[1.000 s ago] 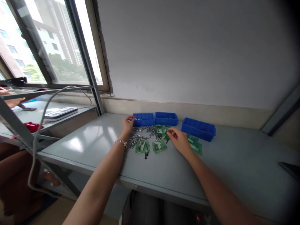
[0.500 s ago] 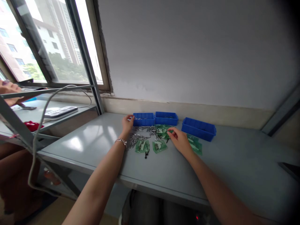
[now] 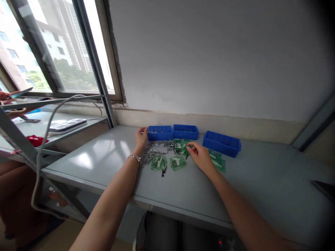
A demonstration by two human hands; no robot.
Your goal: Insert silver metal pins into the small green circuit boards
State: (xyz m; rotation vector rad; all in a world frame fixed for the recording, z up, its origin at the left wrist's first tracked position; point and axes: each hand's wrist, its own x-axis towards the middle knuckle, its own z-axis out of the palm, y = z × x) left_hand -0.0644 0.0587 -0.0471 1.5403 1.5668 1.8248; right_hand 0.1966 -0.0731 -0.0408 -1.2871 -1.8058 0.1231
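Note:
My left hand (image 3: pixel 141 137) is at the left end of a blue bin (image 3: pixel 160 136), fingers closed by its rim. What they hold, if anything, is hidden. Small silvery pieces show inside that bin. My right hand (image 3: pixel 201 156) is closed in a pinch beside a green plastic bag (image 3: pixel 180 145); I cannot make out what is between the fingertips. Just below them is a short dark piece (image 3: pixel 186 157). Loose metal pins (image 3: pixel 154 153) lie in a pile between my hands. Nearer me are two small green bags (image 3: pixel 158 162) with parts in them and black screws (image 3: pixel 163 173).
A second blue bin (image 3: pixel 185 132) touches the first, and a third bin (image 3: pixel 222 143) stands to the right. Another green bag (image 3: pixel 218 161) lies beyond my right wrist. At left are a metal frame (image 3: pixel 106 111), a white power strip (image 3: pixel 68 126) and another person's hand (image 3: pixel 5 97).
My left hand has shifted slightly left along the bin's end, showing more of the bin's corner. My right hand has stayed in place. The other person's hands at far left have moved.

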